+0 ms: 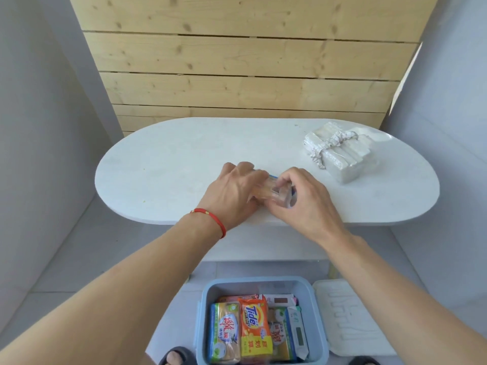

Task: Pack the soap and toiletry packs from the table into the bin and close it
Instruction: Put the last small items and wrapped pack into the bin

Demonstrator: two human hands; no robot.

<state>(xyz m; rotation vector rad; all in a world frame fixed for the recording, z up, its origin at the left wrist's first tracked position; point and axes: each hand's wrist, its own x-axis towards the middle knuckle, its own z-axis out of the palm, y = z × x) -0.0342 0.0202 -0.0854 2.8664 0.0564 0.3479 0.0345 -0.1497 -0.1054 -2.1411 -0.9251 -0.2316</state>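
Hands: left (232,192) and right (303,198) grip clear pack (276,192) together on surface (171,159). Risk: slick wrap slips during carry; bin (204,306) crowded, lid (350,317) may not seat over tied bundle (340,151).

arms: bare, sleeveless | left wrist: red cord bracelet (210,219); small gold beads | feet: dark sandals (178,355)

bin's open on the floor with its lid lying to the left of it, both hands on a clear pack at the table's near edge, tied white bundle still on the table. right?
Not quite: in the head view the lid lies to the right of the bin, not the left. The rest holds: the left hand and right hand are on the clear pack near the table edge, and the tied white bundle sits on the table.
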